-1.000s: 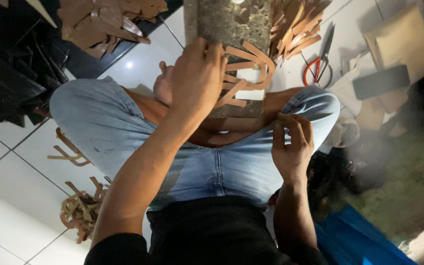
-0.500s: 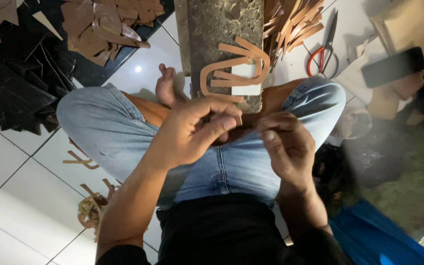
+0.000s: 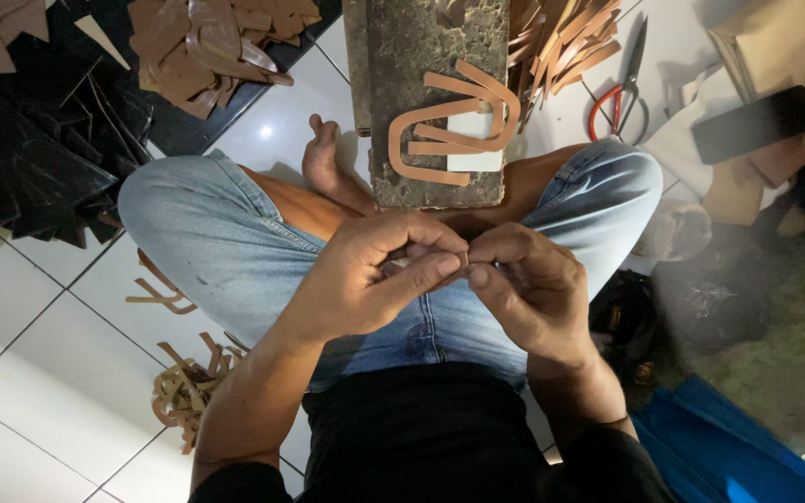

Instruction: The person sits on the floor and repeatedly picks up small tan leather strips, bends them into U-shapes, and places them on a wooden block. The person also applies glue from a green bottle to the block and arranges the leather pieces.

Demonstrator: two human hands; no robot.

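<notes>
Two hands meet over the lap: the left hand and the right hand are both curled nearly closed, thumbs and fingertips pinching one small piece between them, mostly hidden, so what it is cannot be told. Brown strips lie looped on the stone block just ahead of the knees. For fine work like this, a light, steady pinch near the piece's edge seems best, with wrists braced on the thighs.
</notes>
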